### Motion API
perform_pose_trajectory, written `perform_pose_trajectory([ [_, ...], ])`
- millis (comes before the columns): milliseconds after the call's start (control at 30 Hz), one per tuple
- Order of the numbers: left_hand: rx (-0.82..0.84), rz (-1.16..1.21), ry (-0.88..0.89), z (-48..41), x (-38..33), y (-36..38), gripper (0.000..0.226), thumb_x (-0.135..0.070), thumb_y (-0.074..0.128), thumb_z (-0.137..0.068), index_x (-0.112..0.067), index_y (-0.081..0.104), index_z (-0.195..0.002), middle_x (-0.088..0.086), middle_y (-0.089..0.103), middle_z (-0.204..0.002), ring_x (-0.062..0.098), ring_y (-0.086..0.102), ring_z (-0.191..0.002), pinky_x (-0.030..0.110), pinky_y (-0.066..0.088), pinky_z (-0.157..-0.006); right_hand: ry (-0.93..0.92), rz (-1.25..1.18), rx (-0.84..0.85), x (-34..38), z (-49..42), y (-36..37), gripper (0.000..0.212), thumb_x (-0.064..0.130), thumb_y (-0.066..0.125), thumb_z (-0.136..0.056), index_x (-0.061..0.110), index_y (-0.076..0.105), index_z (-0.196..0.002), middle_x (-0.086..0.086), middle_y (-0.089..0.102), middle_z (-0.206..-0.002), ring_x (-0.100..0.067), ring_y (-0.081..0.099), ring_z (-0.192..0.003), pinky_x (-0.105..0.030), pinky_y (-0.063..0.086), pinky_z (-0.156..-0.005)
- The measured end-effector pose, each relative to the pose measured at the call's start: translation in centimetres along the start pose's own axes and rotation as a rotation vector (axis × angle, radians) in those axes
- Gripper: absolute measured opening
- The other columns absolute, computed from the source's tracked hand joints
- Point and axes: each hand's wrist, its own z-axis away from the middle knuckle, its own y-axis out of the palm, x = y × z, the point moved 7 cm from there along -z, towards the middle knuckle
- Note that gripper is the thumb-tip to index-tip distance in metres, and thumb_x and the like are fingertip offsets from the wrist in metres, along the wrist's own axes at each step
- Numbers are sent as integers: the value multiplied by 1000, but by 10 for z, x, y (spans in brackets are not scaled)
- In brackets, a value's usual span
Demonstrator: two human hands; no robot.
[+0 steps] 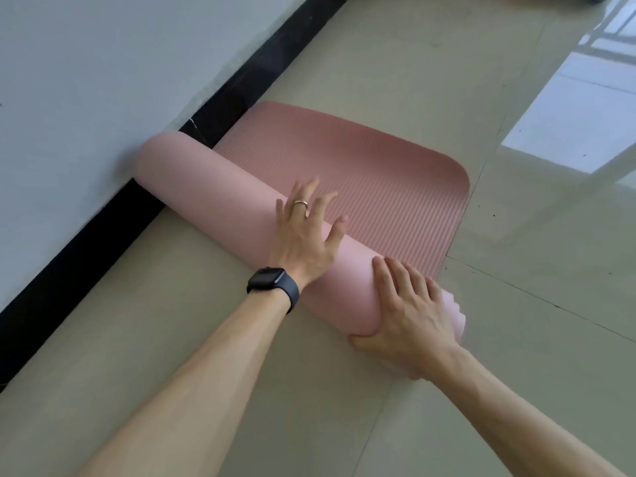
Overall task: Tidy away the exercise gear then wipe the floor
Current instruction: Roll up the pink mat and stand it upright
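Fingers press atop the rolled pink ribbed foam mat (pixel 213 197) — left hand (pixel 306 235) spread wide, right hand (pixel 413 315) straight, closer together, near the roll's end.

mat roll (pixel 220 201) on floor (pixel 206 339) | left end touching wall (pixel 69 80)

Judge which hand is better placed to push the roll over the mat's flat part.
Probably the left hand: it lies flat, fingers spread, near the middle of the pink roll, so its push would spread evenly. The right hand sits at the roll's end, thumb behind it.
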Motion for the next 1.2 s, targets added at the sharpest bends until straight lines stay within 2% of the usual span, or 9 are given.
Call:
perform_pose_trajectory([
  [100, -141, -128, -41, -5, 30, -19, 53, -57, 42, -90, -31, 52, -135, 5, 31, -155, 33, 16, -149, 65, 15, -114, 49, -232, 172, -43, -39, -26, 113, 85, 62, -52, 41, 18, -147, 10, 42, -141, -23, 43, -129, -43, 39, -104],
  [233, 83, -141, -153, -18, 50, 12, 69, -76, 20, -86, -50, 24, -149, -7, 0, -164, 29, -14, -150, 74, 5, -111, 99, -281, 347, -81, -92, -35, 120, 88, 64, -43, 49, 24, -148, 9, 29, -155, -25, 26, -143, -53, 28, -114],
  [433, 146, -221, -216, -94, 26, 45, 59, -73, 16, -92, -53, 31, -146, -10, 8, -164, 18, -23, -149, 74, -12, -108, -60, -163, 38, -31, -108, -63, 110, 71, 52, -67, 27, 5, -156, -4, -3, -166, -30, -6, -152, -56, 2, -121],
  [567, 156, -237, -217, -117, 16, 66, 58, -70, 16, -94, -50, 31, -146, -11, 15, -164, 16, -22, -149, 72, -19, -107, 57, -148, 37, -41, -139, -43, 137, 92, 55, -46, 30, -4, -154, -3, 0, -166, -29, -3, -152, -60, 12, -118],
  [733, 190, 50, -198, -169, -7, 65, 43, -54, 47, -90, -42, 46, -131, -8, 37, -156, 11, 9, -151, 64, -23, -107, 102, -279, 83, -92, -181, -51, 137, 101, 55, -35, 47, 7, -152, 7, -20, -164, -20, -30, -147, -60, -5, -119],
  [833, 170, 257, -115, -173, -14, 47, 44, -36, 54, -75, -31, 58, -119, -2, 26, -161, 16, 22, -148, 58, 4, -120, 125, -285, 11, -105, -191, -56, 145, 105, 49, -32, 47, -5, -153, 4, -31, -160, -21, -38, -143, -60, -12, -117],
  [867, 147, 184, -12, -169, -17, 43, 43, -32, 53, -76, -28, 60, -118, 0, 25, -161, 20, 18, -150, 59, 12, -119, 146, -291, 2, -110, -192, -57, 147, 106, 48, -31, 47, -10, -153, 3, -33, -160, -22, -38, -142, -59, -13, -117],
  [967, 21, -229, 66, -137, -4, 44, 45, -52, 41, -93, -37, 54, -134, 0, 22, -162, 27, 4, -152, 67, -3, -115, 195, -324, 40, -121, -199, -56, 150, 106, 50, -30, 47, -17, -151, 2, -32, -160, -21, -37, -143, -56, -15, -118],
  [1200, 161, -267, -133, -138, 8, 61, 56, -69, 16, -94, -56, 18, -148, -3, -5, -165, 28, -25, -148, 73, -9, -110, 237, -361, 97, -132, -215, -54, 153, 103, 55, -30, 46, -18, -151, -4, -27, -162, -21, -33, -145, -55, -16, -118],
])
